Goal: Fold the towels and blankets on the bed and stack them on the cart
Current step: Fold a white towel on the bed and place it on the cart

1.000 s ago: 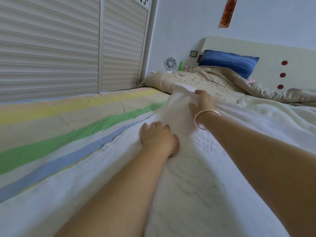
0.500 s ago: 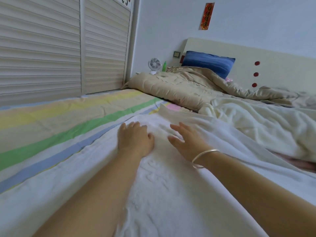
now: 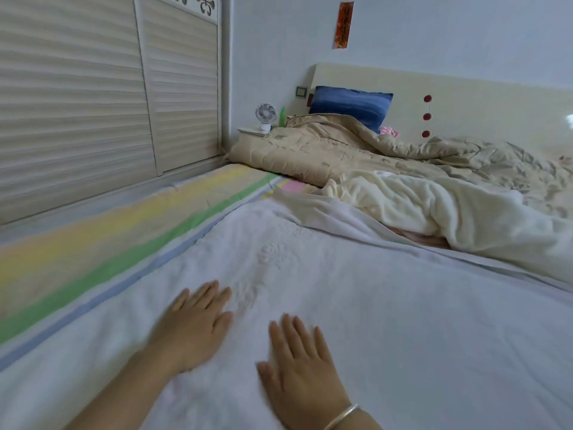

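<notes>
Writing: one red paper strip [image 3: 342, 24] hangs on the pale wall above the headboard [image 3: 480, 88]. It carries dark characters, too blurred to read.

Task item: white embossed blanket [image 3: 387, 305] is spread flat over the near part of the bed, with a raised pattern in the weave. Its far edge is turned over, just beside the cream fleece blanket [image 3: 434, 206], which lies bunched to the right.

Hands: left hand [image 3: 195, 327] and right hand [image 3: 305, 364] both lie palm down on the white embossed blanket, fingers straight and gripping nothing. They are side by side with a gap between them, not touching. The left sits a little further forward. A silver bangle [image 3: 341, 415] is on the right wrist. Both hands are slightly blurred.

Surface: a striped sheet [image 3: 93, 259] shows to the left of the blanket, with bands of yellow, green and blue running toward the head of the bed. A beige quilt [image 3: 325, 150] is heaped across the far end, and a blue pillow [image 3: 350, 103] stands against the headboard behind it. Something pink [image 3: 387, 130] shows just beside the pillow. Three red dots [image 3: 427, 116] run in a column on the headboard.

Room: louvred wardrobe doors [image 3: 77, 103] run close along the left side of the bed. A small white fan [image 3: 265, 114] and a green bottle [image 3: 282, 117] stand in the corner, and a wall switch [image 3: 300, 91] is above them.
</notes>
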A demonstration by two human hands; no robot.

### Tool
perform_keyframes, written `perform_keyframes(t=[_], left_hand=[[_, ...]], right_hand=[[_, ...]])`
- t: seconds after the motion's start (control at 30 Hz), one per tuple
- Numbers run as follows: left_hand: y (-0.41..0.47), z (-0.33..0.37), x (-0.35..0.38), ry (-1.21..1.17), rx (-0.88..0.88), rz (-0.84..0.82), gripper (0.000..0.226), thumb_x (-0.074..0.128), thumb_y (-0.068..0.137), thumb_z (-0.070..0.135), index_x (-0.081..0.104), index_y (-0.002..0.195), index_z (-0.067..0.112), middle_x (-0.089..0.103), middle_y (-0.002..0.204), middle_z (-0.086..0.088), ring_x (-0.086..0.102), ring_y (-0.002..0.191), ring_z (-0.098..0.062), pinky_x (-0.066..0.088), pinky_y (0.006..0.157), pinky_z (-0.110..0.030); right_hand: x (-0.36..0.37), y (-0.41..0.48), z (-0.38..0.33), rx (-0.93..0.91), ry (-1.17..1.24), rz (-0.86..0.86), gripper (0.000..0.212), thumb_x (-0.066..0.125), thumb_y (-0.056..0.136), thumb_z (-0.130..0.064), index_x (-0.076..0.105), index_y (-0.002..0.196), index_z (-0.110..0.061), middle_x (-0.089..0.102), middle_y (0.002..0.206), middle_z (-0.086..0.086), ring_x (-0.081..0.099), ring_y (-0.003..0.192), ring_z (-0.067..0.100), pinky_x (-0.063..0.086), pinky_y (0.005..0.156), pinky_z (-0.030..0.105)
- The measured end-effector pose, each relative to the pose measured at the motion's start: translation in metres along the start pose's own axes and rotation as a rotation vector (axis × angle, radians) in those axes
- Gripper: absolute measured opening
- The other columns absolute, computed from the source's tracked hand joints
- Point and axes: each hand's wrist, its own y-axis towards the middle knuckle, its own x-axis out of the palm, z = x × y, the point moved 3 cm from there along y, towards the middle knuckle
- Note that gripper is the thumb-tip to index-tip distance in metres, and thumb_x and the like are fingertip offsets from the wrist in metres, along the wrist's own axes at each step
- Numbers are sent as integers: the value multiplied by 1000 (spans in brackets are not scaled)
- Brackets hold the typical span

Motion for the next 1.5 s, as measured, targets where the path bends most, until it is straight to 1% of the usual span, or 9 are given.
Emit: perform_keyframes(t=[0.33, 0.53, 0.6, 0.67, 0.77, 1.0, 1.2, 1.3, 1.5], left_hand=[[-194, -106, -2, 3, -397, 19, 60, 8, 100, 53, 0, 156, 31, -12, 162, 6, -12, 149, -14, -5, 121, -40], [-208, -110, -24, -155, -449, -33, 52, 17, 104, 46, 20, 154, 31, 0, 164, -3, -3, 150, -27, 10, 121, -47], [-205, -122, -27, -167, -486, 14, 48, 22, 105, 37, 29, 151, 27, 13, 162, -7, 11, 147, -30, 20, 118, -46], [-205, -132, -28, -144, -545, 68, 48, 30, 101, 27, 32, 149, 21, 28, 154, -10, 28, 139, -32, 31, 112, -44], [-205, -141, -29, -196, -626, 86, 56, 48, 92, 22, 32, 144, 9, 45, 140, -17, 45, 125, -36, 44, 99, -41], [-217, -142, -41, -66, -632, 325, 35, 64, 85, 22, 58, 117, 8, 63, 112, -14, 59, 102, -35, 50, 80, -38], [-211, -56, -54, -259, -255, 438, 50, 66, 88, 32, 54, 135, 18, 65, 120, -11, 63, 102, -34, 49, 74, -36], [-216, 49, -52, -434, 23, 360, 37, 72, 83, 32, 62, 117, 22, 68, 111, -3, 64, 99, -28, 50, 76, -33], [-265, 244, -37, -988, 498, -233, 19, 76, 74, 27, 70, 88, 15, 70, 82, -7, 65, 75, -14, 53, 75, -34]], right_hand=[[-11, -130, -154, -197, 97, -69, 66, 11, 98, -51, 65, 124, -24, 61, 130, 9, 59, 118, 32, 22, 102, 47], [-32, -168, -186, -390, 360, -98, 54, 27, 91, -65, 51, 133, -40, 48, 141, -15, 44, 130, 3, 34, 111, 30], [-57, -160, -179, -189, 847, -128, 47, 35, 93, -58, 59, 125, -33, 51, 134, -17, 41, 120, -16, 26, 111, 14], [-70, -156, -162, 110, 1210, -165, 18, 49, 99, -26, 65, 106, -29, 64, 119, -9, 62, 101, -4, 46, 98, 21], [-76, -160, -134, 424, 1386, -154, 22, 46, 98, -10, 66, 99, -20, 66, 104, 3, 69, 82, 19, 57, 73, 30], [-74, -185, -124, 540, 1438, -176, 23, 42, 98, -3, 64, 103, -9, 66, 102, 9, 68, 69, 19, 59, 70, 30], [-80, -199, -108, 542, 1448, -165, 22, 42, 98, -5, 63, 103, -10, 66, 101, 9, 67, 71, 19, 56, 64, 28], [-97, -217, -71, 637, 1501, -78, 20, 45, 100, -14, 60, 109, -6, 65, 100, 11, 66, 70, 21, 56, 61, 30], [-143, -282, 45, 948, 1765, 150, 50, 51, 94, -50, 66, 99, -3, 72, 89, 13, 69, 77, 28, 57, 74, 40]])
